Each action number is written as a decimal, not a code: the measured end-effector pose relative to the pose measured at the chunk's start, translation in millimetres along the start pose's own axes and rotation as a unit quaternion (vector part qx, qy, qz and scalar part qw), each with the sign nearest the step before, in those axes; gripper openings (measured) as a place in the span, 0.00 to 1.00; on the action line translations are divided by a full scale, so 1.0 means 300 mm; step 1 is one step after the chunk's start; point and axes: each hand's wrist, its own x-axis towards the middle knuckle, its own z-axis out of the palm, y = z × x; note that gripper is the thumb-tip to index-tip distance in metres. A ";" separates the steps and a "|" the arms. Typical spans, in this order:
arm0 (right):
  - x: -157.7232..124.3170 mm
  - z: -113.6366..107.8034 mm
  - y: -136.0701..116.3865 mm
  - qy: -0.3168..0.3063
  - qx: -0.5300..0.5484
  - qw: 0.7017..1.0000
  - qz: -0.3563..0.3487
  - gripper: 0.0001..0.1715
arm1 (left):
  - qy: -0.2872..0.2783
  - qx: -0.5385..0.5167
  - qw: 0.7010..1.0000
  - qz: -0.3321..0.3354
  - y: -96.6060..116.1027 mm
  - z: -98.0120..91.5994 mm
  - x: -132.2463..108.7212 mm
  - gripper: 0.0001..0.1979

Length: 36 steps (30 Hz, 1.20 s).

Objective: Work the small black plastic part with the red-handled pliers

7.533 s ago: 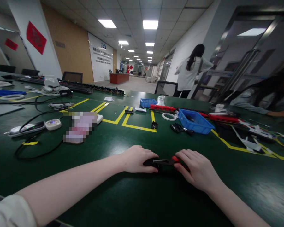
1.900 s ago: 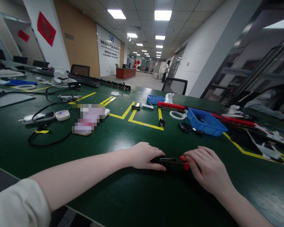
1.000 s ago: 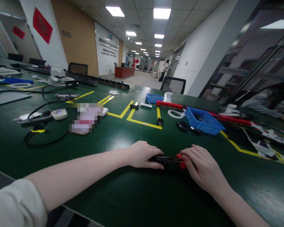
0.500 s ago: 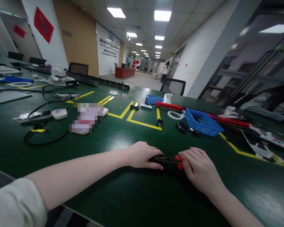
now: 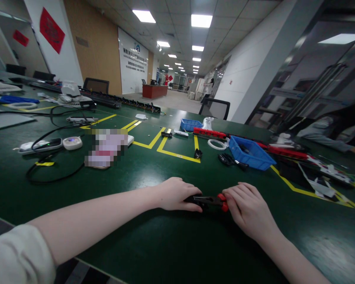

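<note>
A small black part with a red end [image 5: 210, 200] lies on the green table [image 5: 154, 244] close in front of me. My left hand [image 5: 177, 194] is curled over its black left end, fingers closed on it. My right hand [image 5: 246, 205] covers the right end, fingertips pinched at the red piece. Both hands rest on the table top. Much of the part is hidden under my fingers.
A blue bin [image 5: 250, 153] and a smaller blue bin [image 5: 189, 124] stand farther back, with a black tool [image 5: 229, 160], a white ring [image 5: 215, 144] and long red parts [image 5: 211, 133]. At left lie black cables [image 5: 51, 176] and white devices [image 5: 72, 142]. A person's sleeve [image 5: 325, 132] rests at right.
My hands have stayed on the black and red part almost unmoved. The view has shifted slightly. The distant person has walked farther down the corridor.
</note>
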 end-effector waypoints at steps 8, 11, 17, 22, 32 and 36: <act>-0.001 0.018 -0.015 0.006 0.005 1.000 0.006 0.15 | -0.001 -0.004 1.000 0.005 -0.007 0.006 0.001 0.24; -0.004 0.019 -0.012 0.014 0.004 1.000 0.001 0.15 | 0.001 -0.001 1.000 0.006 -0.007 0.007 0.001 0.24; -0.005 0.010 -0.001 0.010 0.006 1.000 0.000 0.14 | 0.000 0.003 1.000 0.005 -0.001 0.001 0.001 0.24; -0.004 0.005 0.005 0.007 0.006 1.000 -0.001 0.13 | 0.004 0.004 1.000 0.005 0.000 0.001 -0.001 0.24; -0.003 0.007 -0.011 0.011 0.002 1.000 -0.001 0.14 | 0.003 -0.006 1.000 0.007 -0.004 0.004 0.000 0.24; -0.003 0.010 -0.014 0.017 -0.002 1.000 -0.002 0.13 | 0.004 -0.010 1.000 0.003 -0.003 0.004 0.001 0.23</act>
